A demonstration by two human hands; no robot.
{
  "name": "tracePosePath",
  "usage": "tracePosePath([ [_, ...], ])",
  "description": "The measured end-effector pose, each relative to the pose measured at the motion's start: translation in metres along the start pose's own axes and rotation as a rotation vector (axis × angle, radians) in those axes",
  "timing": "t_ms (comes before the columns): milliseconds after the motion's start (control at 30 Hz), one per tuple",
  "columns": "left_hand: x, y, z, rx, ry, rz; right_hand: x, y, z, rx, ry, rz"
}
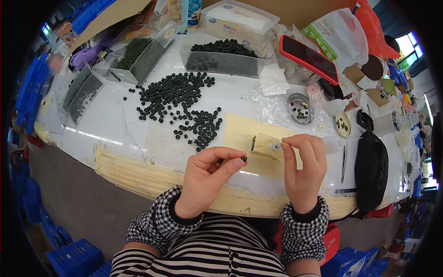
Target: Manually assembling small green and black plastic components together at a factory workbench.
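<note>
My left hand (207,175) is closed in a pinch on a small dark round part (244,159), which shows at the fingertips. To its right, my right hand (305,168) has thumb and forefinger pressed together on a small pale tip (277,146); what kind of thing it is I cannot make out. That tip is right beside a small block wrapped in yellowish tape (264,145). The block rests on a yellow sheet (235,127). Beyond my left hand lies a loose pile of dark round parts (170,94).
Clear plastic bins (221,64) of dark parts stand at the back and left. A red-cased phone (309,59) leans at the back right. Round dishes (301,109), tweezers (344,164) and a black pouch (372,159) lie to the right. Yellow tape (138,177) covers the front edge.
</note>
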State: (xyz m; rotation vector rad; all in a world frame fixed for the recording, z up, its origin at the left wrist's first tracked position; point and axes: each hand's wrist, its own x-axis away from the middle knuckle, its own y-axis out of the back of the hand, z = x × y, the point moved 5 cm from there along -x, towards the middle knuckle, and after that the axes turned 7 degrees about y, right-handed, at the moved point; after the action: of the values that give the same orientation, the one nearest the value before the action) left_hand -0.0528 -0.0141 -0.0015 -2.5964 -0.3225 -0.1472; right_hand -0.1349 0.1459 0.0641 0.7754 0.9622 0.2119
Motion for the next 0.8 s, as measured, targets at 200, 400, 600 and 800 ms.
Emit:
tracePosePath([
  [200, 0.003, 0.000, -0.004, -0.066, -0.084, -0.022, 0.006, 0.011, 0.013, 0.010, -0.025, -0.079],
  [400, 0.005, 0.000, -0.004, -0.031, -0.077, 0.021, 0.020, -0.004, 0.043, -0.286, 0.071, 0.039],
  [600, 0.005, -0.001, -0.004, -0.085, -0.169, 0.046, 0.026, -0.014, 0.042, -0.363, 0.046, 0.039],
  [800, 0.006, -0.004, -0.007, -0.185, -0.239, 0.042, 0.027, -0.014, 0.038, -0.362, 0.048, 0.027],
])
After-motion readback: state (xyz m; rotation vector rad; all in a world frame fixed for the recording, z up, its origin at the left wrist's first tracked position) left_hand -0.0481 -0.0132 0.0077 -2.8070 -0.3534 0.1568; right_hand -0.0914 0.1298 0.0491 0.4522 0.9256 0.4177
